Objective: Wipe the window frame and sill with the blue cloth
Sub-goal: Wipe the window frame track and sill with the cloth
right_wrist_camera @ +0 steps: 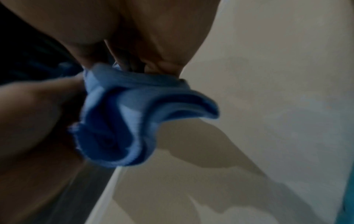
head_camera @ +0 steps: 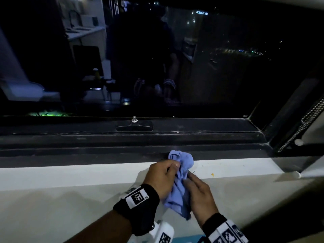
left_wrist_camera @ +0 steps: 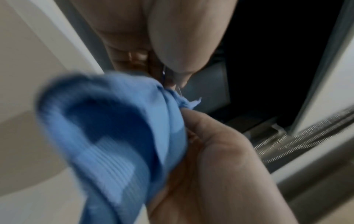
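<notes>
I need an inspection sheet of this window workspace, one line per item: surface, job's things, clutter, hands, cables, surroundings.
Surface: white sill below the dark window frame; small yellow specks lie on the sill at right.
Job's things: blue cloth, bunched, held above the sill between both hands.
Clutter: nothing seen besides the specks.
Hands: left hand grips the cloth's upper part; right hand holds its lower part.
Cables: no cables; a bead chain hangs at the right side.
Surroundings: dark glass with night lights and room reflections; latch on the frame.
</notes>
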Demonstrator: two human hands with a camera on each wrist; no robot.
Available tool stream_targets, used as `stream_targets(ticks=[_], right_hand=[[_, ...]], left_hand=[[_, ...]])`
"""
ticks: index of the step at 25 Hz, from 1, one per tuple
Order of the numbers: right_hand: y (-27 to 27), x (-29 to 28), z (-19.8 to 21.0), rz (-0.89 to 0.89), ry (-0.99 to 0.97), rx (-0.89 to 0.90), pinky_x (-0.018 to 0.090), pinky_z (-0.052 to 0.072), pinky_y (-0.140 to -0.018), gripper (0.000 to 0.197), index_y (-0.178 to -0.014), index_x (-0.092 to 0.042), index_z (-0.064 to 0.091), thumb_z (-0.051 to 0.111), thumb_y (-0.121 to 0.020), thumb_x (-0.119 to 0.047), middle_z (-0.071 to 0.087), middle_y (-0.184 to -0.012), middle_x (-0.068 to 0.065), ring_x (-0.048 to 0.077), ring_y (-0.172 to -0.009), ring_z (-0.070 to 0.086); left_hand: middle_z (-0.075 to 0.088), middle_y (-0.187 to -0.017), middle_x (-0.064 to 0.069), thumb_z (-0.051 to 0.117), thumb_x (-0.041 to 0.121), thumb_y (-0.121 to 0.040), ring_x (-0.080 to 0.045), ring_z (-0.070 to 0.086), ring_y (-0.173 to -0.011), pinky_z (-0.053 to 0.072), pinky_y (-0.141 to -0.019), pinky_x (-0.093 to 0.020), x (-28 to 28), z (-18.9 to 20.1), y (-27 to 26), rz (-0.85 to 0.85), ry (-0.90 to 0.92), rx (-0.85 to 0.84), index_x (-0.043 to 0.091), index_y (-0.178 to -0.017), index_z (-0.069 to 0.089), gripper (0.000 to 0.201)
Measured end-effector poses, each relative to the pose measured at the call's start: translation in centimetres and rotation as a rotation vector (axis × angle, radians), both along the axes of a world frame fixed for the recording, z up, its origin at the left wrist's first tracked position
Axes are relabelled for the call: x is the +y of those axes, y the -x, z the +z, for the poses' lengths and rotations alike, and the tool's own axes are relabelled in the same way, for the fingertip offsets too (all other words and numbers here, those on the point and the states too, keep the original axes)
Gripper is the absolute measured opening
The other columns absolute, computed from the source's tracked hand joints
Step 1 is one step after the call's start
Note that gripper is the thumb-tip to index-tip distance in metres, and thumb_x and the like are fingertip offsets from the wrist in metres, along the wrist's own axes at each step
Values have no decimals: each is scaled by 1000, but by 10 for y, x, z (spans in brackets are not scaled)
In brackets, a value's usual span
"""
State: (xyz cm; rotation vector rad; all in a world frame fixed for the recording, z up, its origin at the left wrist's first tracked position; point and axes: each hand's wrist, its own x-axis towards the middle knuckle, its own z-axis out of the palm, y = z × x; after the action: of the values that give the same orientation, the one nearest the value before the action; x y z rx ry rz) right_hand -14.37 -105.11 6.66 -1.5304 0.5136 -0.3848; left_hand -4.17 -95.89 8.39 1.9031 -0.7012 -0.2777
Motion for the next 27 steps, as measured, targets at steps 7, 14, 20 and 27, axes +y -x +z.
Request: stream_targets(ticks=[7, 14, 20, 27], right_hand=[[7, -21, -6, -138, 113, 80, 24, 51, -62, 17, -99, -21, 62, 65, -85, -12, 71, -88, 9, 16, -73, 67], [-4, -64, 15, 32, 1100, 300, 33, 48, -85, 35, -120, -22, 59, 59, -85, -21, 62, -118, 2, 28, -101, 61], [-57, -38, -4, 314, 1398, 482, 39, 44, -80, 46, -117, -31, 55, 57, -74, -15, 56, -113, 3, 32, -102, 52], [-33, -72, 17, 576, 1304, 435, 35, 51, -81, 33, -103, -37, 55, 39, -76, -28, 60, -102, -5, 23, -93, 54]], left_hand=[[68, -84, -4, 48, 18, -83, -21, 61, -76, 46, -72, -31, 11, -7, -3, -46, 70, 102, 25, -83, 60, 14], [45, -138, 0, 43, 38, -92, -21, 38, -125, 36, -101, -33, 37, -20, -33, -65, -818, -481, 17, -123, 54, 40], [50, -132, 8, 40, 45, -93, -16, 41, -123, 40, -98, -31, 39, -19, -35, -44, -871, -439, 24, -123, 56, 40], [43, -140, 11, 35, 43, -95, -14, 35, -126, 37, -101, -32, 40, -20, -29, -51, -873, -417, 26, -126, 52, 39]])
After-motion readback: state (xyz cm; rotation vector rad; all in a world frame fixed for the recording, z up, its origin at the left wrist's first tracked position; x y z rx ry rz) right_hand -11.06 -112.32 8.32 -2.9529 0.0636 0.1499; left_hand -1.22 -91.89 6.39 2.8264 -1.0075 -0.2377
